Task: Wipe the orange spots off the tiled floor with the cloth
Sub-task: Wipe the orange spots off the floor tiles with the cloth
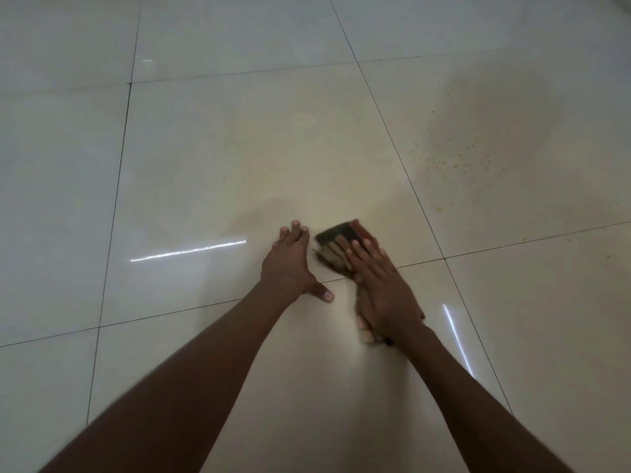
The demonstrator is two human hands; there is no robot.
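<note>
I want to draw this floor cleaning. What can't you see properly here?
Head view only:
- Cloth: blurred, mostly under the right hand; pattern unclear.
- Orange spots: too small to count.
- Floor under the cloth and left hand: hidden.
- Person's body: cut off by bottom edge.

Bright streaks of reflected light (187,250) — thin, white — beside dark grout lines (112,213).

Both my bare arms out forward, hands down low.
My left hand (290,264) lies flat, fingers straight and close together, thumb splayed to the right. My right hand (382,288) is palm-down too, fingers extended and pressing, slightly motion-blurred.
</note>
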